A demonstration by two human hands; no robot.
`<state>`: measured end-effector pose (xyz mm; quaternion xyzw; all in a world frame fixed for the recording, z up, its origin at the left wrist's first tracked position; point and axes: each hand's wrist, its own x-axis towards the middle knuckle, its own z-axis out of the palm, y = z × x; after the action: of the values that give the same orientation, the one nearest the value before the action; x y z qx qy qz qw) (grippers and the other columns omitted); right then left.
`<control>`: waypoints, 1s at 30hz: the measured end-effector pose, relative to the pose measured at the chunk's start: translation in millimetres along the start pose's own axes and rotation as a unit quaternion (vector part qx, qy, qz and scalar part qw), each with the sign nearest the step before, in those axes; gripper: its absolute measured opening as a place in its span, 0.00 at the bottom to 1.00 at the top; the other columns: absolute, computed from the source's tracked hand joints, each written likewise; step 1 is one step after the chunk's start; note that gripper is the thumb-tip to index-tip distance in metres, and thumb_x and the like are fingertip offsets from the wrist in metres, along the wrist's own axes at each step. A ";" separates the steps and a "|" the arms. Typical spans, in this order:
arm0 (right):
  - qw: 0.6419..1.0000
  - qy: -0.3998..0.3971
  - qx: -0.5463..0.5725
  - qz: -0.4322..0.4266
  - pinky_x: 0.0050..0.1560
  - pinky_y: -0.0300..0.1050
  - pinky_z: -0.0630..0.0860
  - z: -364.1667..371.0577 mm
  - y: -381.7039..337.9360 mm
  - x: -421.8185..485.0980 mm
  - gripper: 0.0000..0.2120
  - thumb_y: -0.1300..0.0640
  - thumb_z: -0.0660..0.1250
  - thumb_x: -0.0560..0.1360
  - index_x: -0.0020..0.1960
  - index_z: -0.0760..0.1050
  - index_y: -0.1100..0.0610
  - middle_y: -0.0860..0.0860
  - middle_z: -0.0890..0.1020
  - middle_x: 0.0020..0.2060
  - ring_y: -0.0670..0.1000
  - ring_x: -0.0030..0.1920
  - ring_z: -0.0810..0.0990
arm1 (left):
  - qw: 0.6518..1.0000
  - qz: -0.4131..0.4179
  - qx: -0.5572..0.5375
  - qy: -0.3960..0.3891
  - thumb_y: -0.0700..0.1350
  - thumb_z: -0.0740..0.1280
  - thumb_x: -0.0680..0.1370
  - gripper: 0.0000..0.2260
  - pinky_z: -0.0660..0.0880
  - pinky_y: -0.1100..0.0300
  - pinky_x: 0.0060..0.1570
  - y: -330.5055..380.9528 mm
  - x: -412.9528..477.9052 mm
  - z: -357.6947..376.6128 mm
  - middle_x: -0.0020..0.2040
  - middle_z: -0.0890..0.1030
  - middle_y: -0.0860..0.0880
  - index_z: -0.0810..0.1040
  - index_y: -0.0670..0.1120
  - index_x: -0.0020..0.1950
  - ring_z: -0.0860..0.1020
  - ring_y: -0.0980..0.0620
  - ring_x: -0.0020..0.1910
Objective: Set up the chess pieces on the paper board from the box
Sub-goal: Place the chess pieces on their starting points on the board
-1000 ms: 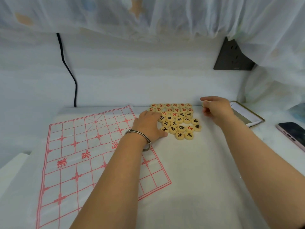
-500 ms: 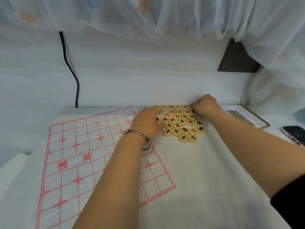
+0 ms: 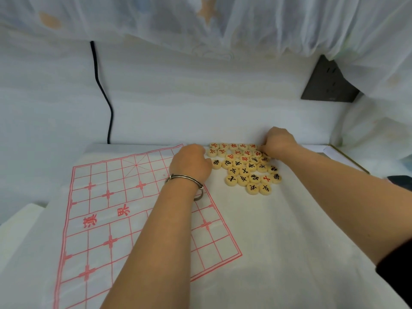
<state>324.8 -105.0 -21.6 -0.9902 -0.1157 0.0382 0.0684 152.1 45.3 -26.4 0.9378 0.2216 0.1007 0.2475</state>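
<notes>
Pieces (image 3: 244, 169): clustered right of paper board (image 3: 133, 197).
Left hand (image 3: 190, 162): curled at cluster's left edge — grip hidden.
Right hand (image 3: 279, 144): curled at far-right edge — grip hidden.

Pale wall (image 3: 200, 97), sheer white curtain (image 3: 223, 23) draped across its top. Black cable (image 3: 104, 94) hanging at left; dark socket panel (image 3: 327, 85) at right.

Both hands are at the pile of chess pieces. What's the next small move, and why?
Probably lift one of the pieces with the right hand, which touches the far row, onto the paper board: its grid shows none; all lie bunched beside it.
</notes>
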 end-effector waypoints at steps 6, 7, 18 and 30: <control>0.999 -0.018 -0.039 -0.027 0.27 0.39 0.63 -3.6 1.7 -0.4 0.09 0.59 0.66 0.74 0.38 0.70 0.60 0.52 0.72 0.32 0.52 0.36 0.73 | 1.000 -0.015 -0.018 0.009 0.43 0.60 0.78 0.13 0.73 0.57 0.51 0.6 -2.6 -1.9 0.55 0.80 0.45 0.78 0.41 0.58 0.77 0.46 0.53; 0.998 -0.021 -0.052 -0.032 0.27 0.39 0.63 -4.6 1.2 -0.7 0.07 0.60 0.65 0.74 0.39 0.71 0.60 0.52 0.72 0.32 0.52 0.36 0.73 | 1.000 -0.015 -0.019 0.005 0.43 0.60 0.78 0.12 0.73 0.57 0.51 0.4 -2.5 -1.7 0.54 0.80 0.45 0.78 0.41 0.58 0.77 0.47 0.50; 0.998 0.016 -0.010 -0.064 0.32 0.41 0.68 -13.2 3.2 -13.8 0.09 0.56 0.67 0.74 0.39 0.75 0.61 0.53 0.76 0.32 0.54 0.37 0.75 | 0.999 -0.019 -0.018 -0.033 0.39 0.60 0.76 0.08 0.70 0.59 0.39 -1.2 -0.8 -2.9 0.36 0.74 0.49 0.75 0.45 0.37 0.74 0.47 0.41; 0.718 -0.258 0.647 0.000 0.28 0.35 0.75 -30.3 0.6 -45.2 0.09 0.62 0.57 0.80 0.56 0.75 0.57 0.55 0.80 0.40 0.44 0.27 0.75 | 0.997 0.018 -0.048 -0.066 0.36 0.60 0.75 0.10 0.73 0.55 0.59 7.1 -7.8 -6.3 0.53 0.81 0.41 0.81 0.42 0.46 0.77 0.44 0.54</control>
<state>283.9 -120.0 10.9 -0.6566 -0.0756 0.3578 0.6597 145.9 38.8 -18.0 0.9333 0.1829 0.0536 0.3042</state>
